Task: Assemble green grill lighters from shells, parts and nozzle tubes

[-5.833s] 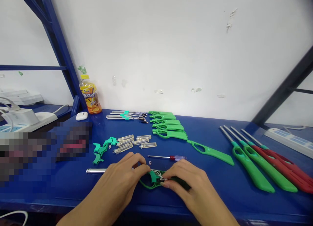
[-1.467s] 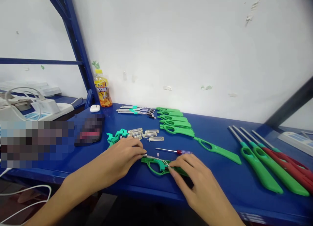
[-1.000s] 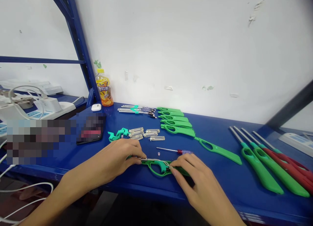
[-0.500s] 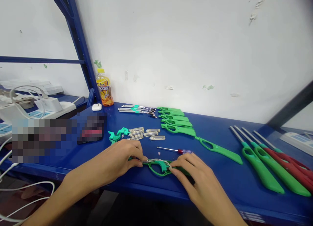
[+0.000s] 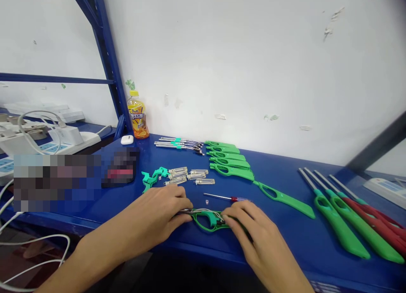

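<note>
While left fingers [image 5: 182, 219] and right fingers [image 5: 234, 227] hold green shell [image 5: 208, 230] | inside: teal trigger [image 5: 212, 219], wires [image 5: 206, 210]

The left hand [image 5: 168, 206] and right hand [image 5: 252, 225] are bare, with slender fingers [image 5: 182, 202]. The left forearm [image 5: 98, 246] is bare too, slim and smooth-contoured; the visible right forearm [image 5: 285, 265] is likewise uncovered.

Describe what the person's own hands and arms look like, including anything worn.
The left hand and right hand are ungloved, with slender fingers. The left forearm and right forearm show no sleeves. No watch, bracelet or ring is visible.
</note>
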